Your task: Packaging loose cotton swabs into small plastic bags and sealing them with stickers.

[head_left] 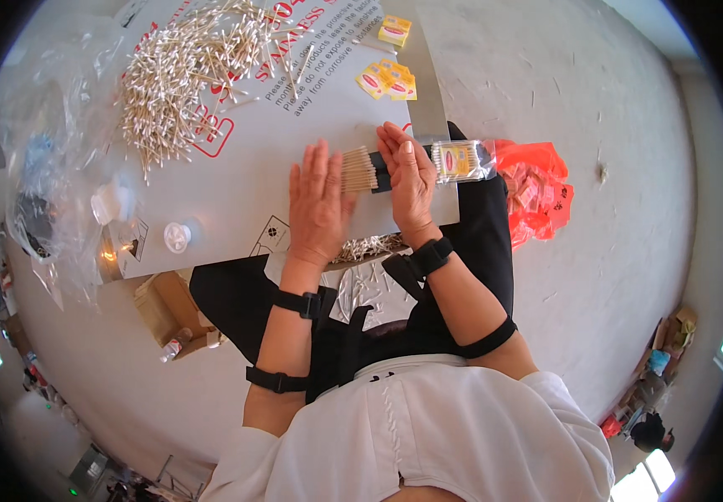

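Over the grey surface (253, 180) I see a big swab heap (169, 96) sprawling. The left hand (321, 205) is outstretched, its grip released, near the right hand (412, 184), whose grip I can't make out; between them lies a small bundle of swabs (359, 170).

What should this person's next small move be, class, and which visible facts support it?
I'd suggest a gentle rightward nudge by the left hand on the row of swabs. That hand lies flat at the row's left end, the right ends appear to meet the black strip, and the clear packet lies just beyond the right hand.
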### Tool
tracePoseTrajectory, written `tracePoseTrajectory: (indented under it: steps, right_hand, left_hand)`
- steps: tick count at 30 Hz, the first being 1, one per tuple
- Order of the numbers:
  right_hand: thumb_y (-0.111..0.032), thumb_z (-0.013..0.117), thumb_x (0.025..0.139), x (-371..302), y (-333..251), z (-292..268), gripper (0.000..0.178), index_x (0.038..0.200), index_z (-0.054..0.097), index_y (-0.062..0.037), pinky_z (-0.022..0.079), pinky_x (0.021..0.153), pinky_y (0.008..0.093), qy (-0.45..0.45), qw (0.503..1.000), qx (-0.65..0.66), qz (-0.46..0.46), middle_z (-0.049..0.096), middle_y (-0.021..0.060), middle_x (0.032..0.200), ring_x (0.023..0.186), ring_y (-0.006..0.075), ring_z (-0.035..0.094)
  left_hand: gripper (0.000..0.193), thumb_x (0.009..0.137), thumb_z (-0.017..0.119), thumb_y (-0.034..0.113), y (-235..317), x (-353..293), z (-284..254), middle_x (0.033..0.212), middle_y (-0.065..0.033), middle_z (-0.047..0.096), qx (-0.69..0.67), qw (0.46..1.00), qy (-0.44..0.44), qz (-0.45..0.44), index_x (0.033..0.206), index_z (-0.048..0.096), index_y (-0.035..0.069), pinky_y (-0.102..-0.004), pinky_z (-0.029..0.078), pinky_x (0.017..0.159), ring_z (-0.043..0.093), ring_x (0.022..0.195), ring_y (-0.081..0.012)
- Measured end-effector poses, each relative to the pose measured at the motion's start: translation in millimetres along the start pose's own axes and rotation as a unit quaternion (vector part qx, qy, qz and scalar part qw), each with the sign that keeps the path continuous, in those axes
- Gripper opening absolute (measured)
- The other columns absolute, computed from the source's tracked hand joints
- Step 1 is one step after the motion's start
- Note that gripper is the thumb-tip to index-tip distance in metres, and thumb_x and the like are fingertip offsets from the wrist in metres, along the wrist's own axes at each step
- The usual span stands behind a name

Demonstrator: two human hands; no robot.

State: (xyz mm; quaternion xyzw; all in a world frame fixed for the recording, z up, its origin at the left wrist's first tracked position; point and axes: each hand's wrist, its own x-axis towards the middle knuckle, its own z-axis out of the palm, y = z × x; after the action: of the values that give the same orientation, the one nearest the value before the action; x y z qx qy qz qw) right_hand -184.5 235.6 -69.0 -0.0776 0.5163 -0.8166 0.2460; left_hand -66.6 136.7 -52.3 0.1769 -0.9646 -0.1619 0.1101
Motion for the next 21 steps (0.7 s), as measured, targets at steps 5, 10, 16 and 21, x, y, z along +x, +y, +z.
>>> tracePoseTrajectory:
  steps: [5,10,16,21]
  right_hand:
    - [-0.023,0.044,0.104,0,-2,-1,0.039,0.128,0.052,0.0078,0.041,0.109,0.0345,0.003,1.000,0.012,0.003,0.054,0.0162,0.132,0.123,0.0229,0.053]
    - [-0.019,0.046,0.103,-1,-3,1,0.034,0.124,0.056,0.0061,0.041,0.108,0.0327,-0.004,1.000,-0.027,-0.011,0.053,0.0149,0.133,0.123,0.0213,0.053]
    - [-0.013,0.048,0.101,-1,-2,-1,0.028,0.119,0.059,0.0050,0.041,0.107,0.0296,-0.019,0.996,-0.087,-0.020,0.052,0.0132,0.135,0.123,0.0186,0.052]
    - [-0.012,0.051,0.100,-2,-3,-1,0.027,0.119,0.060,0.0046,0.041,0.106,0.0285,-0.021,0.996,-0.089,-0.005,0.051,0.0123,0.136,0.123,0.0168,0.051]
  left_hand:
    - [0.083,0.082,0.070,0.032,22,-13,2,0.157,-0.0160,0.023,0.002,0.998,-0.048,-0.036,0.148,0.029,0.002,-0.0539,0.017,0.116,0.021,0.146,-0.0320]
    - [0.087,0.080,0.072,0.035,29,-16,7,0.157,-0.0161,0.023,0.004,0.997,-0.048,-0.061,0.148,0.028,0.002,-0.0536,0.015,0.117,0.019,0.146,-0.0322]
    - [0.080,0.079,0.072,0.025,25,-18,8,0.155,-0.0154,0.027,0.054,0.997,-0.015,-0.045,0.146,0.033,0.002,-0.0538,0.016,0.116,0.023,0.145,-0.0308]
    - [0.072,0.081,0.069,0.022,13,-21,2,0.153,-0.0140,0.032,0.091,0.995,-0.005,-0.030,0.143,0.040,0.002,-0.0538,0.016,0.114,0.029,0.142,-0.0292]
